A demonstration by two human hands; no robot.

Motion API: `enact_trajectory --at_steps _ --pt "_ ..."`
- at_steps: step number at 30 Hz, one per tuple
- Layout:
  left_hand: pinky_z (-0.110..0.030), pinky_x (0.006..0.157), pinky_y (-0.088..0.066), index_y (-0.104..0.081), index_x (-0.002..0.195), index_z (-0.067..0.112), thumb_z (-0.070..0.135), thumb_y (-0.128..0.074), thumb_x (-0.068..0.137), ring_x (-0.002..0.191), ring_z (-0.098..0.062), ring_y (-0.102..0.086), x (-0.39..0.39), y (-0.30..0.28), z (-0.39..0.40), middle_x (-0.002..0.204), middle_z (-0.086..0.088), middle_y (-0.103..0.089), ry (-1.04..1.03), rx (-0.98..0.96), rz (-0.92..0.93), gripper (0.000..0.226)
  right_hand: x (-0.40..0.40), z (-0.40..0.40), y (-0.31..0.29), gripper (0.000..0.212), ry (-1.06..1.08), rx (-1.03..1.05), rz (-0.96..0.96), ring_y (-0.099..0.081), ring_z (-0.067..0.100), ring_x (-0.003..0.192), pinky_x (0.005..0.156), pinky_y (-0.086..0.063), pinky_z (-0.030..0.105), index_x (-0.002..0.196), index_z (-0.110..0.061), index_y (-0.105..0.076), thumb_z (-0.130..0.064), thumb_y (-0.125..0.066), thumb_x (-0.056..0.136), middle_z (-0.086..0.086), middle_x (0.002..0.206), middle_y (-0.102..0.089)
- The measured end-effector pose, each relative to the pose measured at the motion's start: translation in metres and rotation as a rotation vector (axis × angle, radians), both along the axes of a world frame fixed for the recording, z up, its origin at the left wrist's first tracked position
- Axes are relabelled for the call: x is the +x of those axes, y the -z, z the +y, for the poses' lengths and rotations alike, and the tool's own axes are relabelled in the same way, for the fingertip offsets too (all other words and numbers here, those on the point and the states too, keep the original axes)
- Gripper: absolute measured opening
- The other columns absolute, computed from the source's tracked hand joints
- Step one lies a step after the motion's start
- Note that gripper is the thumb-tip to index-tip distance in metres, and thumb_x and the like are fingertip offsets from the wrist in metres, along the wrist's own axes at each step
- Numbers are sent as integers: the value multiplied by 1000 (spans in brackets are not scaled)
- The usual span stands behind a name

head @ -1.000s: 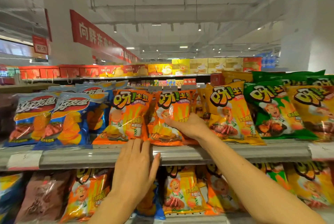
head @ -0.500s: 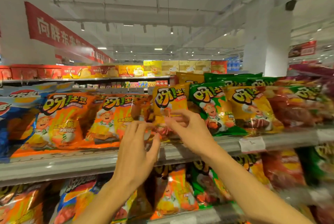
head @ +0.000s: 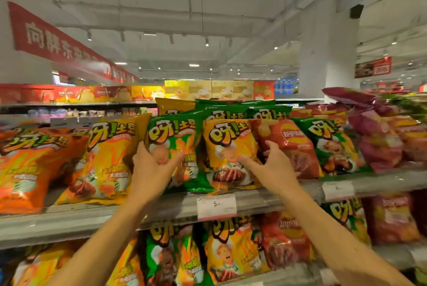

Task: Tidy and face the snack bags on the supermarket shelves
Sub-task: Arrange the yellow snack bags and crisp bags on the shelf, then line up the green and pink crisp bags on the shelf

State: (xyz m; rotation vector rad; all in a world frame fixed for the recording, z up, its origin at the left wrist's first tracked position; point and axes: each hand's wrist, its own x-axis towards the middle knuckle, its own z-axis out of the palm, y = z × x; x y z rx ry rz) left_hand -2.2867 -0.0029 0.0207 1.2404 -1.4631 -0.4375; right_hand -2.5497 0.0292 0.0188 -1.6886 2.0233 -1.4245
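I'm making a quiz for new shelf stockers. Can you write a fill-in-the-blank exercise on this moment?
1. The left hand holds the ____ bag.
2. The right hand reaches between the yellow bag and the ____ bag.
3. The price tag shows the digit ____.

Missing words: green; red; 5

Orange bag (head: 34,165), yellow bags (head: 111,158), green bag (head: 175,133) and red bag (head: 293,144) line a grey shelf (head: 69,221) under a red banner (head: 57,43).
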Motion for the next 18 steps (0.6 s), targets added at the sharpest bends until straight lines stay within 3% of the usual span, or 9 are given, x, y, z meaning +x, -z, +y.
enact_trajectory --at_steps 2,3,5,6,7,9,12,15,18 --pt "-36 102 -43 -49 140 14 59 -76 72 114 -4 -59 3 -3 -9 130 13 -61 67 72 31 86 -6 -13 -8 129 -148 168 -24 -52 25 132 102 -46 38 156 -18 -30 -91 -68 56 2 149 -50" --pt "-31 94 -47 -64 123 18 60 -75 69 94 6 -65 5 -5 -13 111 19 -71 128 107 19 69 -8 -20 -11 120 -202 228 -52 -58 19 125 99 -50 33 149 -22 -43 -90 -70 54 -3 141 -58" --pt "-25 75 -47 -76 99 24 65 -71 67 70 11 -65 9 -8 -17 86 20 -75 218 189 -30 52 -12 -34 -15 62 -317 267 -76 -66 -7 92 78 -54 14 113 -38 -66 -75 -79 65 -22 106 -75" --pt "-25 70 -44 -77 95 30 68 -71 67 68 9 -65 12 -9 -18 82 20 -75 242 232 -47 48 -13 -42 -16 40 -387 259 -90 -64 -17 78 64 -49 5 99 -43 -66 -66 -81 70 -33 88 -72" --pt "-24 67 -42 -77 92 38 71 -70 66 68 6 -66 15 -9 -21 80 20 -74 243 266 -58 42 -13 -46 -17 31 -444 254 -109 -61 -22 73 57 -45 2 94 -47 -64 -59 -83 73 -39 80 -68" --pt "-23 66 -39 -75 84 48 73 -71 66 70 4 -66 17 -9 -26 76 24 -72 212 284 -59 31 -14 -49 -13 36 -517 221 -167 -63 -16 85 64 -45 6 101 -49 -65 -54 -86 73 -36 91 -70" --pt "-22 62 -39 -73 78 29 65 -77 65 66 2 -66 19 -3 -32 69 30 -69 172 227 17 38 -14 -53 -8 51 -518 148 -209 -68 4 103 78 -51 20 116 -40 -67 -49 -89 71 -21 106 -75" --pt "-23 59 -41 -66 83 22 56 -80 67 58 9 -64 20 0 -34 65 26 -68 159 159 93 40 -10 -54 -10 62 -481 72 -155 -66 11 108 94 -54 34 123 -35 -62 -49 -91 70 -13 113 -72" --pt "-25 61 -42 -66 81 22 54 -81 67 61 3 -66 24 2 -35 65 26 -69 120 74 159 38 -7 -49 -15 76 -411 -1 -77 -64 8 104 92 -54 34 126 -34 -55 -60 -89 63 -13 113 -67"
